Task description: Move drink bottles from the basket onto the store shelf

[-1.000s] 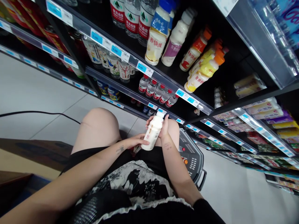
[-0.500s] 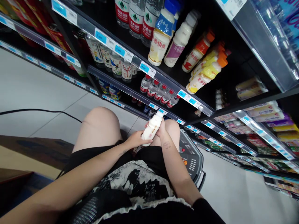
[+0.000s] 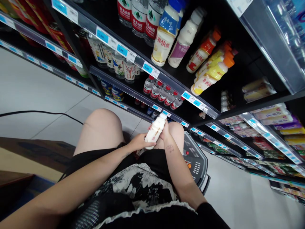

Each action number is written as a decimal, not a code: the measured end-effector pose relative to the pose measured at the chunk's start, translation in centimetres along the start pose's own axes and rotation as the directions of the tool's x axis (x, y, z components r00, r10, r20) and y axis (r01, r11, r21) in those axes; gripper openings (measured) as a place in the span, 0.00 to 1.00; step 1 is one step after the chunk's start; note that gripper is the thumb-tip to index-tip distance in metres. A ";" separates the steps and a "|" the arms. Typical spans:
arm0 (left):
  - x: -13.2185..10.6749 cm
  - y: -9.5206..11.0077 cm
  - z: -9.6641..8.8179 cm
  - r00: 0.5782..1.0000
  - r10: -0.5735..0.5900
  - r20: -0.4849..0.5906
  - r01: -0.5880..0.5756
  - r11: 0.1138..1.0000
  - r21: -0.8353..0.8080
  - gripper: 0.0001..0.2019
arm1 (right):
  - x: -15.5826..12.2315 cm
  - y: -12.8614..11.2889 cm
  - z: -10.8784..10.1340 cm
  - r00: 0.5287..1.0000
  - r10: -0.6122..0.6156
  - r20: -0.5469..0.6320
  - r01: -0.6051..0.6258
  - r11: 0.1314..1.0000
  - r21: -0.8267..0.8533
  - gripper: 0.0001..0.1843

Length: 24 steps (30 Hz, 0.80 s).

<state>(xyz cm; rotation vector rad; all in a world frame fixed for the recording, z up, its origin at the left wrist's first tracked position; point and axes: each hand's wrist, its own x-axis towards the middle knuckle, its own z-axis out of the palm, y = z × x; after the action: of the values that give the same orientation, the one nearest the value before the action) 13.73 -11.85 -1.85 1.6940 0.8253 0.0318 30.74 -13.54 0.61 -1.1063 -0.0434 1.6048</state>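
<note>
Between my knees is a white plastic drink bottle [image 3: 155, 130] with a white cap, tilted so its cap points up and to the right. My left hand [image 3: 139, 142] is closed round its lower end, the thumb lying across the base. Higher up, my right hand [image 3: 165, 131] grips the bottle's right side near the shoulder; some of its fingers are hidden behind the bottle. Milk drink bottles stand on the shelf ahead: one with a blue cap [image 3: 164, 35], one with a purple label [image 3: 182, 41] and several with orange caps [image 3: 209, 74].
Water bottles with red labels [image 3: 138, 19] fill the upper shelf, and small ones [image 3: 163, 93] a lower one. A price-tag rail [image 3: 119, 47] edges the shelf. A grey-black machine panel [image 3: 194, 156] is beside my right leg. Cardboard boxes [image 3: 35, 156] and a black cable [image 3: 40, 112] lie at left.
Almost nothing differs. Both hands keep the bottle in the same place, and the view has shifted very slightly.
</note>
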 end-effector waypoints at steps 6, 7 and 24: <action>0.1 -0.1 0.2 0.999 0.021 -0.041 -0.022 0.999 -0.028 0.33 | 0.0 0.0 0.0 1.000 -0.013 -0.024 0.012 0.999 -0.037 0.41; 0.1 -0.1 0.2 0.999 0.025 -0.044 -0.027 0.999 -0.037 0.33 | 0.0 0.0 0.0 1.000 -0.016 -0.026 0.015 0.999 -0.038 0.41; 0.2 -0.4 0.3 0.999 0.017 -0.032 -0.019 0.998 -0.056 0.33 | 0.3 0.3 -0.4 1.000 -0.016 -0.003 0.015 0.999 -0.033 0.42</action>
<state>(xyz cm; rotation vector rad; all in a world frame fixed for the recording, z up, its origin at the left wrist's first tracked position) 13.80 -11.93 -2.38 1.6518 0.8253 0.0933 30.84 -13.58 0.03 -1.1314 -0.0770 1.5937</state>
